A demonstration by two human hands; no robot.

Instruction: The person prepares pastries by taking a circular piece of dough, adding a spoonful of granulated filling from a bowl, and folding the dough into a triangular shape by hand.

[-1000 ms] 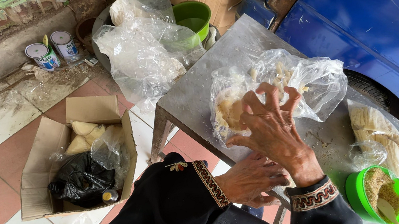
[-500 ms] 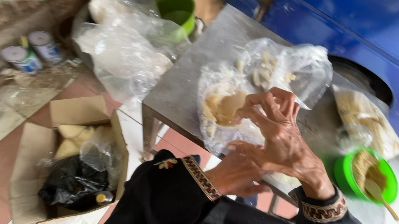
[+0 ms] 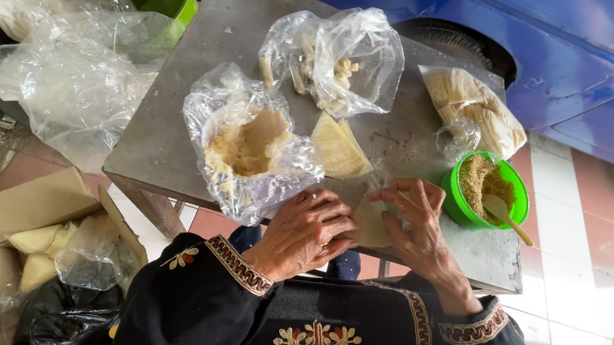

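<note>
Both hands sit at the table's (image 3: 189, 100) near edge, pinching a pale wrapper (image 3: 369, 223) between them: left hand (image 3: 304, 232) closed on its left side, right hand (image 3: 416, 224) on its right. Just beyond, a filling bag (image 3: 246, 148) gapes open, wrapper stack (image 3: 338, 149) beside it. Green bowl (image 3: 484, 191) sits near the right edge, another bag (image 3: 339, 57) farther back.

Left hand (image 3: 308, 233), right hand (image 3: 415, 228) press pale wrapper (image 3: 370, 223) on metal table (image 3: 178, 122), beside filling bag (image 3: 246, 148).
</note>
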